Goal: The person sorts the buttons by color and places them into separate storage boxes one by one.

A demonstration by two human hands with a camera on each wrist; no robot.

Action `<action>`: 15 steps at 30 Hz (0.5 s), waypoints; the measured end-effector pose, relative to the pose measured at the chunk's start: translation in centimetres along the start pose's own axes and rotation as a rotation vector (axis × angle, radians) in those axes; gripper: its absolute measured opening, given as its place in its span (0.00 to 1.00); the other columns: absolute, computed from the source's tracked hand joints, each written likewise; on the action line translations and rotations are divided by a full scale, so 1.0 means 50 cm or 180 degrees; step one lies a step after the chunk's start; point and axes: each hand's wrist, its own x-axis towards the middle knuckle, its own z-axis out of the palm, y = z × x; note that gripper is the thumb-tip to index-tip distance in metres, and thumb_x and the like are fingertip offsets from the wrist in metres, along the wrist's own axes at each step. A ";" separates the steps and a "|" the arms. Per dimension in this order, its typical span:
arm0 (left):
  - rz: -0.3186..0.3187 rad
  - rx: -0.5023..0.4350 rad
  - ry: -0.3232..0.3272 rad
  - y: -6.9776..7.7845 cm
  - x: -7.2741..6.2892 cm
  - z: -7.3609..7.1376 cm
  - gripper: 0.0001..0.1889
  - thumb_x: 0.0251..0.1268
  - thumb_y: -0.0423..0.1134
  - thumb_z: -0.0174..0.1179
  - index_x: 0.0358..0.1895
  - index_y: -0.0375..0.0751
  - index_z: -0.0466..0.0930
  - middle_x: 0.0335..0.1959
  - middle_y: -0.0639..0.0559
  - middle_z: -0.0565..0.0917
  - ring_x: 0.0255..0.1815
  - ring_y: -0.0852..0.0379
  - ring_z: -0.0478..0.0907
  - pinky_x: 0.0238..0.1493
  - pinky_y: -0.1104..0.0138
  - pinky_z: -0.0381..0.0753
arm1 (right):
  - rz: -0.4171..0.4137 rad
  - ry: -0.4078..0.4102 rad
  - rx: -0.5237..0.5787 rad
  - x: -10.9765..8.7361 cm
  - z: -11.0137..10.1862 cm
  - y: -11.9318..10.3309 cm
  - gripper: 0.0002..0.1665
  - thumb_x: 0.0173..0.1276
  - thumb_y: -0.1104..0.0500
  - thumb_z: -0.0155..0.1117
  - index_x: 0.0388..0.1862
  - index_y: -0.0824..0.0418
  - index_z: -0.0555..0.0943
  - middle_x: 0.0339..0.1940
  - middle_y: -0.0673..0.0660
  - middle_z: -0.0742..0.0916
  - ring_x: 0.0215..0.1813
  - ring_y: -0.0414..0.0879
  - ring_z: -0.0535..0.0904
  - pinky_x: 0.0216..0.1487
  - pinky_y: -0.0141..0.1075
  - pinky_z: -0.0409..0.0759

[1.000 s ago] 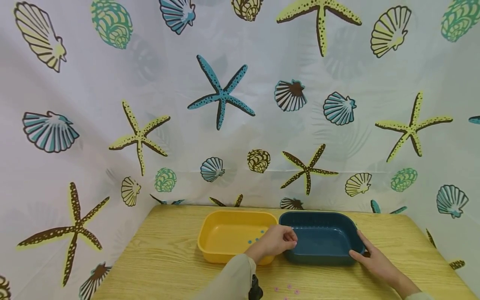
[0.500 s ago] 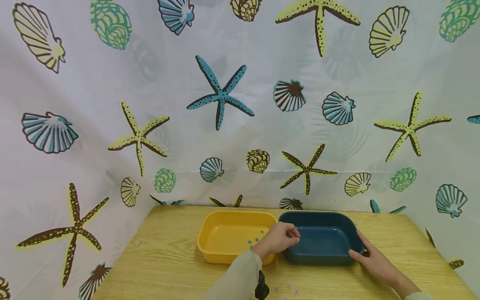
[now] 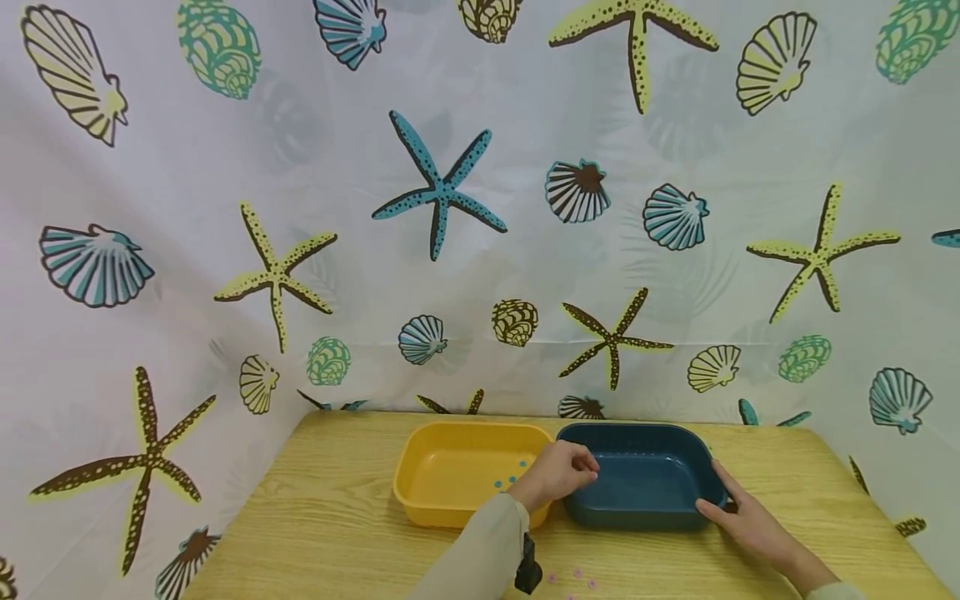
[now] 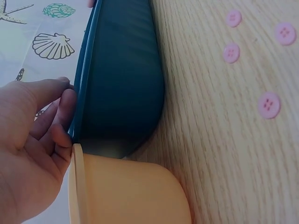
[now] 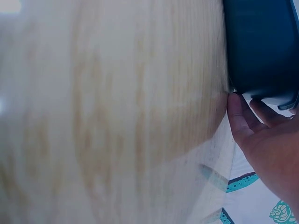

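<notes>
In the head view my left hand [image 3: 557, 473] is over the near left rim of the dark blue plastic tub [image 3: 637, 518], its thumb and index fingertips together. They pinch a small pink button [image 3: 595, 476], mostly hidden by the fingers. The left wrist view shows the same pinch beside the blue rim, the other fingers curled. My right hand [image 3: 757, 525] rests against the tub's right end, thumb and fingers spread and fairly straight. Abutting on the left is a yellow tub [image 3: 450, 516], with several blue buttons [image 3: 498, 484] on its floor.
Several pink buttons [image 4: 269, 105] lie on the wooden table [image 3: 322, 500] in front of the tubs. A white curtain [image 3: 480, 275] printed with shells and starfish hangs behind the table and along its sides.
The left hand has shifted slightly right, farther over the blue tub, its fingertips still together. The right hand and both tubs keep their places.
</notes>
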 end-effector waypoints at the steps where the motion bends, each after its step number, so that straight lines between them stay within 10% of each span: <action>1: -0.0008 0.0024 -0.0009 0.000 0.000 0.001 0.05 0.63 0.33 0.61 0.38 0.36 0.84 0.25 0.59 0.79 0.25 0.62 0.74 0.28 0.71 0.76 | 0.0000 0.0001 -0.0001 0.000 0.000 0.000 0.51 0.71 0.46 0.56 0.77 0.63 0.37 0.73 0.76 0.46 0.68 0.71 0.57 0.63 0.56 0.62; 15: -0.0086 0.0192 -0.0015 0.001 0.005 0.004 0.07 0.64 0.32 0.60 0.42 0.37 0.83 0.27 0.59 0.79 0.26 0.63 0.75 0.30 0.71 0.76 | -0.0003 0.0012 0.0008 -0.001 0.000 -0.003 0.51 0.71 0.46 0.56 0.76 0.65 0.37 0.72 0.77 0.46 0.68 0.71 0.55 0.64 0.56 0.61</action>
